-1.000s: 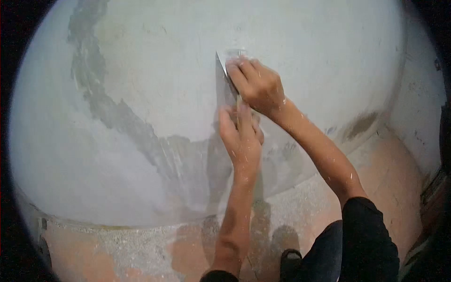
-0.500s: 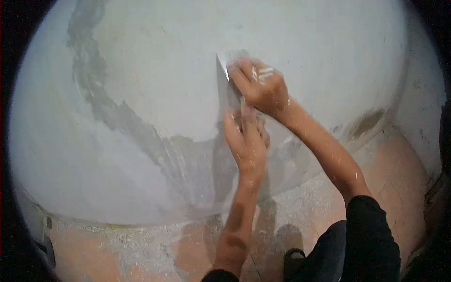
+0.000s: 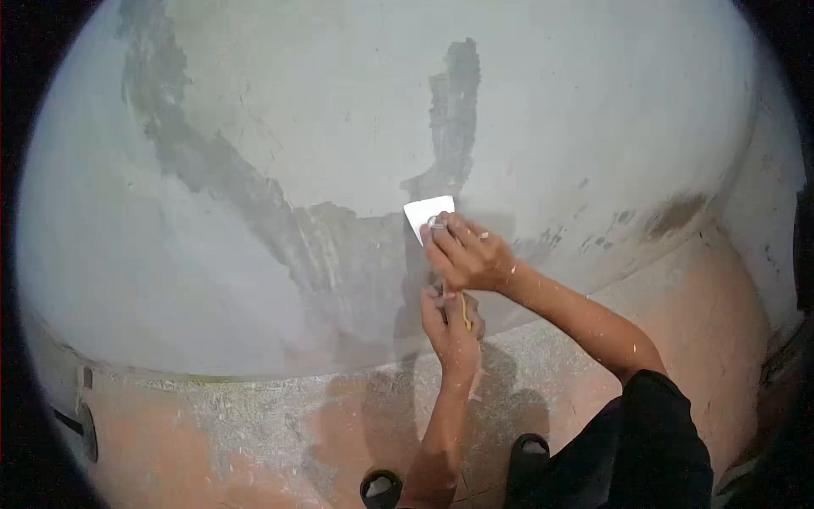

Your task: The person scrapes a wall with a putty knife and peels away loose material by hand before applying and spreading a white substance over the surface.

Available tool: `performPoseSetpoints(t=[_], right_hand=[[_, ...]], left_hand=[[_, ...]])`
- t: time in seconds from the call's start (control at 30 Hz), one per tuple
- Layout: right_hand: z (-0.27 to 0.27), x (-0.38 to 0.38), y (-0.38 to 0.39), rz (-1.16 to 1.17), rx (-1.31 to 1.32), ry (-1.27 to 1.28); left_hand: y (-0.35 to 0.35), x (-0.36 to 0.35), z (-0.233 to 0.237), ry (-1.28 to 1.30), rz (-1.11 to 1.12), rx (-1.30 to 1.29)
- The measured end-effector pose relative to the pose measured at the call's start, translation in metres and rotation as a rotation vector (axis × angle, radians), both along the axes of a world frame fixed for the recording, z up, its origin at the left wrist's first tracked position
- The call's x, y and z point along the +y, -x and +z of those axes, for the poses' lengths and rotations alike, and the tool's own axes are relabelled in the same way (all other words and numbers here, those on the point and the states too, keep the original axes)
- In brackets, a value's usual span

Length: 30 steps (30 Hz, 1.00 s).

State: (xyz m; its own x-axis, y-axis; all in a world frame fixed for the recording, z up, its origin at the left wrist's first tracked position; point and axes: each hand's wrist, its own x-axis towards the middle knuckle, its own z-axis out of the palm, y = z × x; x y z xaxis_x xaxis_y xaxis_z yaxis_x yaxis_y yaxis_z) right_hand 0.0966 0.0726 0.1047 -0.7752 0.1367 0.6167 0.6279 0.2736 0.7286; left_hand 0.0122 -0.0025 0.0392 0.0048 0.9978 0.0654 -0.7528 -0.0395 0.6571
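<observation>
My right hand point(image 3: 468, 252) is closed around a metal scraper point(image 3: 429, 209), whose bright, flat blade lies against or just in front of the pale wall point(image 3: 339, 110). Just below it, my left hand point(image 3: 454, 335) has its fingers curled around something with a yellow edge point(image 3: 466, 310), close under the right hand; most of that thing is hidden. A darker grey vertical strip point(image 3: 454, 119) marks the wall above the blade. White specks dot the right hand and forearm.
A wide grey band point(image 3: 225, 170) runs down the wall's left part. A brown stain point(image 3: 676, 215) is low on the right. Below lies a reddish floor point(image 3: 153, 441) with whitish residue. Two dark sandals point(image 3: 530, 454) show at the bottom, and a dark round object point(image 3: 85, 431) at lower left.
Both hands and the scraper have moved down the wall. The blade now faces the camera more broadly, and the dark vertical strip shows above it. Both sandals are now in view.
</observation>
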Motion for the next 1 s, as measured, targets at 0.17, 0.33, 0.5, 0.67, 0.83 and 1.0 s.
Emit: performPoseSetpoints(t=[0.17,0.33,0.5,0.67,0.83,1.0], right_hand=[[0.003,0.008,0.002,0.079,0.007,-0.037],[0.042,0.011,0.011,0.085,-0.002,-0.159],[0.007,0.017,-0.001,0.165,0.021,-0.009],[0.061,0.008,0.017,0.068,0.061,-0.023],[0.071,0.026,0.011,0.119,0.046,-0.208],[0.065,0.020,0.021,0.089,0.114,-0.212]], left_hand=[[-0.003,0.006,-0.001,-0.054,-0.007,-0.028],[0.003,0.019,0.024,-0.110,0.024,-0.041],[-0.004,0.009,0.007,-0.074,-0.004,-0.009],[0.013,0.018,0.057,-0.153,-0.029,-0.120],[0.011,0.027,0.066,-0.191,-0.016,-0.020],[0.016,0.022,0.065,-0.120,-0.021,-0.016]])
